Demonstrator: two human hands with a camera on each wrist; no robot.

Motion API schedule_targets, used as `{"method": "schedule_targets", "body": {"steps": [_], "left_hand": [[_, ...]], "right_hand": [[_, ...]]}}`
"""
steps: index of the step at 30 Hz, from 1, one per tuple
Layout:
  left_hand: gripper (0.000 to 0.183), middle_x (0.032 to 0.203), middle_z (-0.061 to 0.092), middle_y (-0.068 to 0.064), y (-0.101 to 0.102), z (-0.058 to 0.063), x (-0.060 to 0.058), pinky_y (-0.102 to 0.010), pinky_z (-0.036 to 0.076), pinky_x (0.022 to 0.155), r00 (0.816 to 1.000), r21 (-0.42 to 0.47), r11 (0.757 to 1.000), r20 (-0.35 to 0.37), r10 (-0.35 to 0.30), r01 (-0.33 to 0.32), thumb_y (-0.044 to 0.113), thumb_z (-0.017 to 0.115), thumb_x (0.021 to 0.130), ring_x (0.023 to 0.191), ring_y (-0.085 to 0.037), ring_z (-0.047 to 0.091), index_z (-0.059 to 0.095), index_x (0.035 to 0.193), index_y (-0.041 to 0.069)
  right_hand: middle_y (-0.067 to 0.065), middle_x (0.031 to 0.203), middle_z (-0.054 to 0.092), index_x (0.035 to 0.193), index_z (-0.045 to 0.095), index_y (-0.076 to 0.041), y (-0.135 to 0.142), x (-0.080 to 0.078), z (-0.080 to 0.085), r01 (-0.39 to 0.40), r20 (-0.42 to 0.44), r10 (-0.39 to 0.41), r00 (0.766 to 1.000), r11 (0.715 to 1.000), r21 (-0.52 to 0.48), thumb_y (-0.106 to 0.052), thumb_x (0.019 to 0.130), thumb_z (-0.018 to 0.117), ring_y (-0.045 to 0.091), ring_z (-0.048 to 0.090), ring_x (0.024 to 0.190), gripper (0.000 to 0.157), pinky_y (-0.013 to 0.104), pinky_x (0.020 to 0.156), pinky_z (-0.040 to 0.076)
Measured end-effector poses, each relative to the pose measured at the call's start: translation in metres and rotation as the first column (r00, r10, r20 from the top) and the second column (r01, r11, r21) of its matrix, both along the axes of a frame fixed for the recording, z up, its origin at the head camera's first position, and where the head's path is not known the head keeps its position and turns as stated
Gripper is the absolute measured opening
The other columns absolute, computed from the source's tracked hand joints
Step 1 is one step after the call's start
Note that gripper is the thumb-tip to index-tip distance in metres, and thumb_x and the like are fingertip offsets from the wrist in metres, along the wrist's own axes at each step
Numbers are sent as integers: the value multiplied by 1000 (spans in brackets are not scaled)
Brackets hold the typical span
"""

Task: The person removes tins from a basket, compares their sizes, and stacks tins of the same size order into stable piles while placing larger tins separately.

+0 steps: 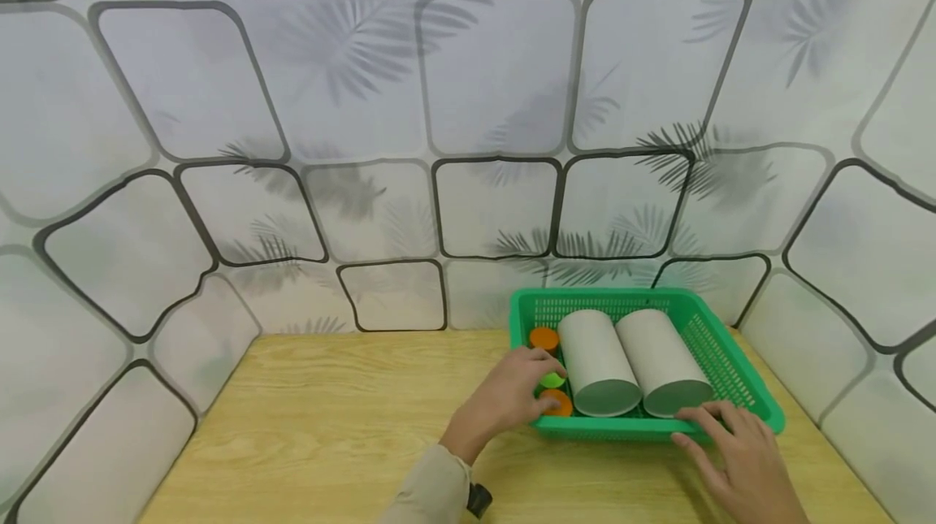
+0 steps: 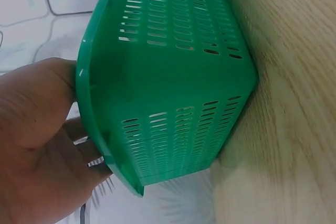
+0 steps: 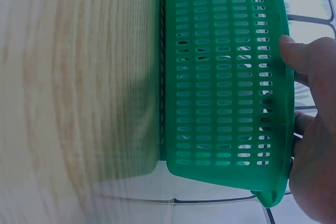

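A green plastic basket (image 1: 738, 361) holds two large white cylinders (image 1: 600, 361), (image 1: 661, 361) lying side by side. Along its left side are two orange round pieces (image 1: 544, 339), (image 1: 559, 403) with a bright green one (image 1: 552, 380) between them. My left hand (image 1: 512, 394) reaches over the left rim, thumb near the front orange piece and fingers by the green one. The rim hides its fingertips in the left wrist view, so a grip cannot be confirmed. At the front right, my right hand (image 1: 746, 459) pinches the basket's rim, thumb outside and fingers over the top.
The basket stands on a wood-grain table (image 1: 329, 410), near its back right. A patterned white covering (image 1: 497, 207) rises behind the table and at both sides, close to the basket's back edge. A dark band (image 1: 478, 500) is on the left wrist.
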State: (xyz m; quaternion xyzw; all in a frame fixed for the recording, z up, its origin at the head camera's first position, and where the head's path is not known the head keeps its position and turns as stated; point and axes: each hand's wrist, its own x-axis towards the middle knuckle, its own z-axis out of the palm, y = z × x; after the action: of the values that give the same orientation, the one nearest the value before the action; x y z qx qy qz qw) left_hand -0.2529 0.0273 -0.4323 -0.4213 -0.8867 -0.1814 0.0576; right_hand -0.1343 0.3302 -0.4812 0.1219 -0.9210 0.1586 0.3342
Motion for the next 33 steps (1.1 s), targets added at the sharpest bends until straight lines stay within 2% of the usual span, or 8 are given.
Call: {"method": "schedule_targets", "body": {"steps": [7,12,17,24,27,33], "left_hand": [[38,114,57,10,9,4,-6,-21,43,89,998,-125,990,-7,-60,59,34,77,79,103,-6,51,65,115,27],[34,111,58,7,18,9,-10,-23,44,85,994,-194,976,-1,-106,104,27,79,78,98,-8,51,67,110,27],[31,109,56,10,24,8,-13,-27,44,84,996,-269,960,-5,-87,82,26,79,79,96,-9,51,67,107,32],[34,115,53,13,31,6,-16,-34,41,91,998,-345,937,-7,-56,50,24,76,82,102,-10,48,65,111,39],[39,114,54,15,34,6,-16,-36,39,92,998,-390,920,-12,-55,46,19,74,83,101,-10,47,64,113,42],[43,110,54,18,40,4,-17,-34,37,92,997,-468,883,-37,-63,39,13,71,86,99,-9,46,64,111,46]], "right_hand": [[-5,94,54,102,67,-24,2,-1,-3,2,-3,-2,1000,1000,9,-27,76,78,25,52,85,28,54,77,36],[-3,94,55,101,67,-24,2,-1,-4,5,-9,-5,1000,1000,8,-28,76,78,26,52,86,28,55,78,36],[-2,94,55,100,68,-23,0,0,-2,6,-7,-6,1000,1000,11,-27,75,79,27,53,87,27,56,79,36],[-2,95,55,100,68,-24,0,0,-1,15,9,-15,1000,1000,-1,-29,75,79,28,52,88,27,58,80,35],[-3,95,54,101,68,-26,1,-1,-3,15,-2,-15,1000,1000,6,-29,75,79,27,53,87,28,57,80,35],[-6,94,53,101,67,-28,3,-2,-7,19,0,-19,1000,1000,14,-30,76,78,25,53,85,28,55,79,36]]}}
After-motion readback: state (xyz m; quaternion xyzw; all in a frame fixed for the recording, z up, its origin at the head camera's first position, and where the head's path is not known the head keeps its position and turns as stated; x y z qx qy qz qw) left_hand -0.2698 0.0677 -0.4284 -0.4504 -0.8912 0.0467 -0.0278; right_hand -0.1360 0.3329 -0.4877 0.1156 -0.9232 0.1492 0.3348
